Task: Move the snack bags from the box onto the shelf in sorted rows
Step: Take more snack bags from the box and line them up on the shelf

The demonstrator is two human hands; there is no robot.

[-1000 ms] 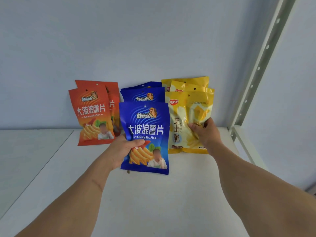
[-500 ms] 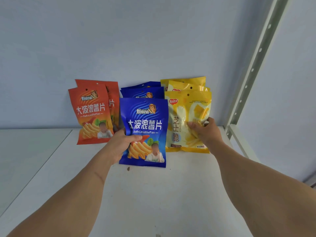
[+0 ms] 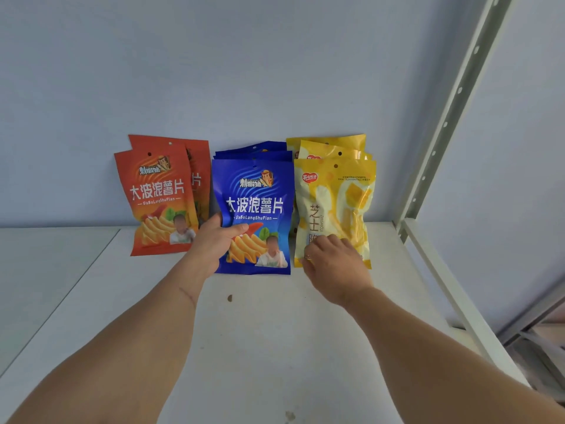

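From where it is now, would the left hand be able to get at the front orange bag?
Probably yes. The left hand grips the front blue bag, right beside the front orange bag. Nothing stands between them, but the hand would have to let go first.

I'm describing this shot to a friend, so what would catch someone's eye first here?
Three bright rows of snack bags stand against the back wall of the white shelf: orange bags on the left, blue bags in the middle, yellow bags on the right. The left hand grips the front blue bag, while the right hand touches the front yellow bag's lower part.
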